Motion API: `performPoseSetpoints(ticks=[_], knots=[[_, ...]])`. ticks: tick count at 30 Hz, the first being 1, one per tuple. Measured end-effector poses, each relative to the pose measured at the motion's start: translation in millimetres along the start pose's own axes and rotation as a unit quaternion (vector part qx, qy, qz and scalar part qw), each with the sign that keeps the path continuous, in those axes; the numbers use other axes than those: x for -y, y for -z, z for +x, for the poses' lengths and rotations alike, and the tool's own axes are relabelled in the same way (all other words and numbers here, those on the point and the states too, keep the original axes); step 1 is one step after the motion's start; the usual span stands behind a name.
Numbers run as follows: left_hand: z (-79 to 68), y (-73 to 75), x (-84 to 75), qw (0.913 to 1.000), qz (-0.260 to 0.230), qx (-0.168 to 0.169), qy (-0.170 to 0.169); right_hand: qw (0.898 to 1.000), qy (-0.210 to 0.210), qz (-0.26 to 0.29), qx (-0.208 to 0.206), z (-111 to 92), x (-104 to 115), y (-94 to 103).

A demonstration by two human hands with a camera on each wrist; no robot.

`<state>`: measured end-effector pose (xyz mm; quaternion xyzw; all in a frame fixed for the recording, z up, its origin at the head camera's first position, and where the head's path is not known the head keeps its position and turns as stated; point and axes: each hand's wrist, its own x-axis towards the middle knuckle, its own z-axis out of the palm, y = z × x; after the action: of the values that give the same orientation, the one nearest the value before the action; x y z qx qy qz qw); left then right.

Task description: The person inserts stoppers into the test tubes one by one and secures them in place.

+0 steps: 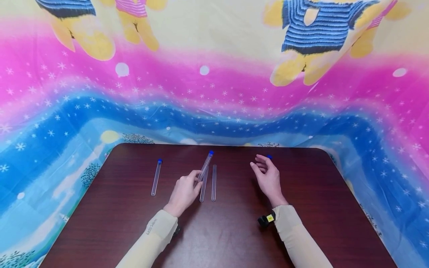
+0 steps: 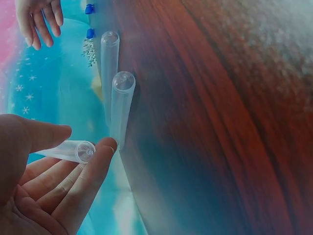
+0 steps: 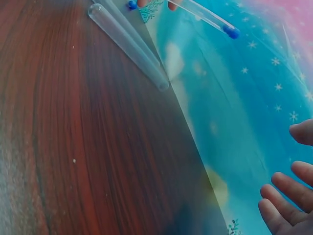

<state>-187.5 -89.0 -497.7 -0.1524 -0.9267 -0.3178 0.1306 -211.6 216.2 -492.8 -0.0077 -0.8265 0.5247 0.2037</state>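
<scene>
My left hand (image 1: 183,190) pinches a clear test tube (image 1: 206,162) between thumb and fingers, its blue-capped end tilted up and away. In the left wrist view this tube's rounded bottom (image 2: 85,152) pokes out between them. Just right of that hand, two uncapped test tubes, one nearer (image 1: 204,190) and one farther right (image 1: 214,183), lie side by side on the table. Another blue-capped tube (image 1: 156,178) lies to the left. My right hand (image 1: 269,180) hovers with relaxed, bent fingers and nothing in them. Close behind its fingertips shows a blue cap (image 1: 269,157), partly hidden.
Two loose blue caps, one upper (image 2: 89,9) and one lower (image 2: 90,33), appear near the table edge in the left wrist view. The dark wooden table (image 1: 234,238) has rounded far corners. A patterned cloth (image 1: 214,93) hangs around its back and sides.
</scene>
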Motion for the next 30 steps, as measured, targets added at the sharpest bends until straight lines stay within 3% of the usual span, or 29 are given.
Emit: performPoseSetpoints(ticks=[19,30], knots=[[-1.8,3.8,8.0,0.9999,-0.001,-0.009,0.005,0.999,-0.016,-0.033,0.001,3,-12,15.5],[-3.1,5.8,17.4,0.9987,0.002,-0.049,-0.014,0.999,-0.018,-0.047,-0.010,4,-21,20.8]])
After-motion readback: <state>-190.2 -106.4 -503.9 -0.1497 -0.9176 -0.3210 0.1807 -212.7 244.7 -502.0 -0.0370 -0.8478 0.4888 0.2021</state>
